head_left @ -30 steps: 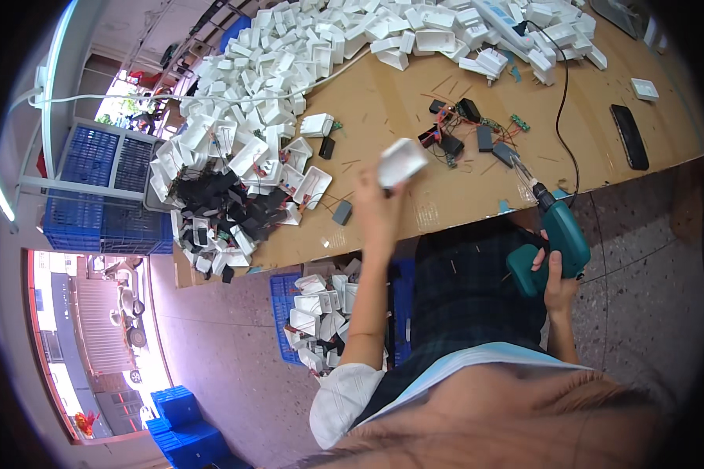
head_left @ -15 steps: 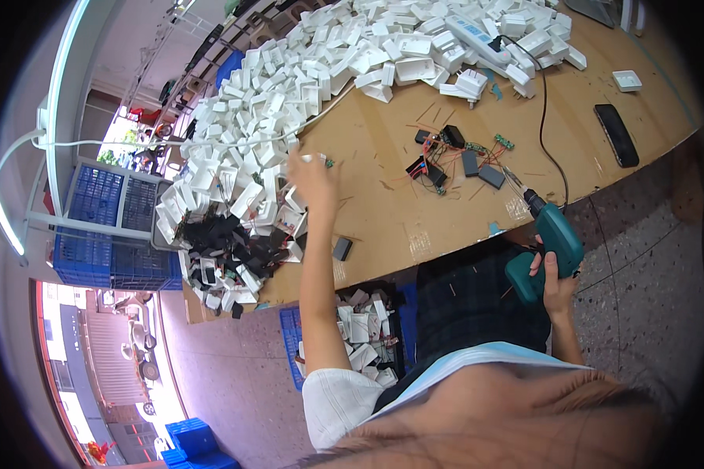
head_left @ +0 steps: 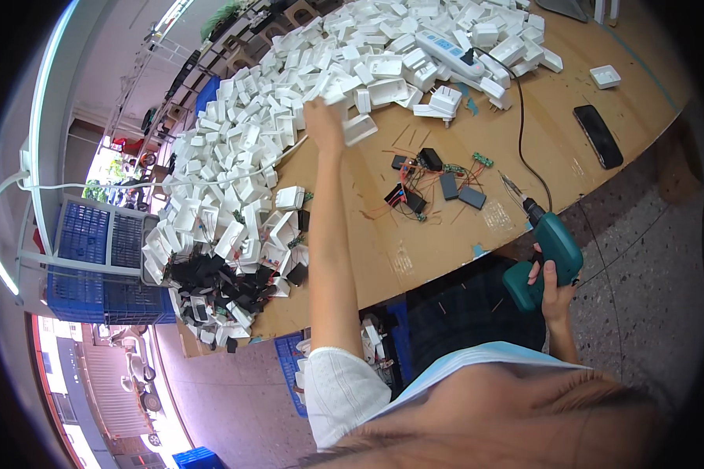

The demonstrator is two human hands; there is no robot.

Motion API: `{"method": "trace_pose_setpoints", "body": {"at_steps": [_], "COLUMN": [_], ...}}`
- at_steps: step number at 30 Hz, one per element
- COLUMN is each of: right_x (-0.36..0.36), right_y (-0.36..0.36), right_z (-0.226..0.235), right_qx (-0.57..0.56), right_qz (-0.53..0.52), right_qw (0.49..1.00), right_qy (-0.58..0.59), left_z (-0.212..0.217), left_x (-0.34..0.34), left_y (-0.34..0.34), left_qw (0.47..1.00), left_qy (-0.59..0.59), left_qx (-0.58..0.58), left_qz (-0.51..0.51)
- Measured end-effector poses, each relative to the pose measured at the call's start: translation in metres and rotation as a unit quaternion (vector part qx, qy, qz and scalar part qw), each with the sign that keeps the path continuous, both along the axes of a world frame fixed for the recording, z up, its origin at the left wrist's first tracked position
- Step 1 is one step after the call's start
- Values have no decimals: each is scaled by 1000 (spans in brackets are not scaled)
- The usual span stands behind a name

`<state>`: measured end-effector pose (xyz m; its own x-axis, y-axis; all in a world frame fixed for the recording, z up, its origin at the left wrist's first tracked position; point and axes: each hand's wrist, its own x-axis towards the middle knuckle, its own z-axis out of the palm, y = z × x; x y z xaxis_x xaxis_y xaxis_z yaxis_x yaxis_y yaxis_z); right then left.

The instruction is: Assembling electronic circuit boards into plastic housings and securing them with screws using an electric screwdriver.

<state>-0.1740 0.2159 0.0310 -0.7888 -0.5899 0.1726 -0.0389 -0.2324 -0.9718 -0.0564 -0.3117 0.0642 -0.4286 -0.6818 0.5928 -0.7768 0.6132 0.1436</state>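
My left hand (head_left: pixel 323 123) reaches over the near edge of a large heap of white plastic casings (head_left: pixel 242 133). Its fingers are blurred among the casings, so any grip is hidden. Just right of it lies an open white casing (head_left: pixel 360 130). My right hand (head_left: pixel 554 295) is wrapped round the handle of a green power drill (head_left: pixel 559 244), whose bit points over the table edge. Beyond the bit lie dark rectangular blocks (head_left: pixel 472 197), thin wires and a small green circuit board (head_left: pixel 483 159).
Black parts (head_left: pixel 219 277) lie tangled at the heap's left end. A white power strip (head_left: pixel 450 56) rests on the heap, its dark cord (head_left: pixel 522 117) crossing the cardboard-covered table (head_left: pixel 368 250). A phone (head_left: pixel 598 137) lies at right. Blue crates (head_left: pixel 90 227) stand at left.
My left hand has moved forward along the heap, away from a white casing with a green board, which now rests at the heap's edge. The view has shifted; my right hand still holds the drill.
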Motion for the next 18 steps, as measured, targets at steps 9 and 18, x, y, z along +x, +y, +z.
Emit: {"method": "trace_pose_setpoints", "body": {"at_steps": [9, 18], "right_x": [-5, 5], "right_y": [-2, 4], "right_z": [-2, -4], "right_qx": [16, 12], "right_qz": [15, 29], "right_qw": [1000, 999], "right_qy": [-22, -23], "left_z": [-13, -73], "left_x": [119, 86], "left_y": [166, 338], "left_qw": [880, 985], "left_qy": [280, 100], "left_qx": [363, 133], "left_qz": [-120, 48]}}
